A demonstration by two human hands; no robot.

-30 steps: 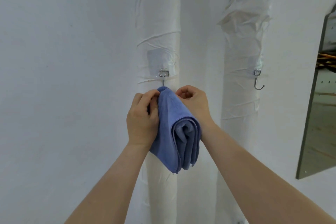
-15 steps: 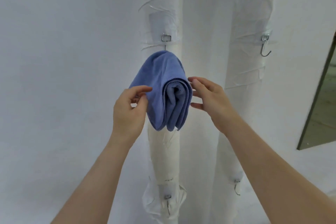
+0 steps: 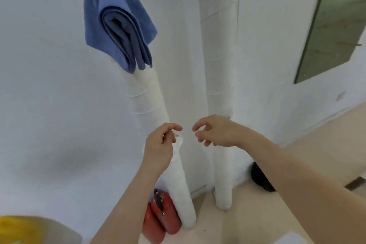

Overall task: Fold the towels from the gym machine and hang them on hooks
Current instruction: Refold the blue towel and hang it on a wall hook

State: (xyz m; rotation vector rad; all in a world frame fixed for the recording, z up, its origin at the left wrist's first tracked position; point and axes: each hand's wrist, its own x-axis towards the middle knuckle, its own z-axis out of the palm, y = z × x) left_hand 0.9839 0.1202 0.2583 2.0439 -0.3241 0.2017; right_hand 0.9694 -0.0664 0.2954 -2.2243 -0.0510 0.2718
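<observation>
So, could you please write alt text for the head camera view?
A folded blue towel hangs high on a white wrapped pipe, while the left hand and right hand hover empty below it. Red fire extinguishers stand at the pipe's base.

Bare utility corner: white-wrapped pipes (image 3: 150, 109), red fire extinguishers (image 3: 162, 218), mirror (image 3: 334, 22).

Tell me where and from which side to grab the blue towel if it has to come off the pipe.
Grip the blue towel at its rounded upper fold, not the loose layered edges hanging at the bottom right, which would probably splay. Come from the front and lift up, since it hangs from its top against the wrapped pipe. Both hands are free.
</observation>
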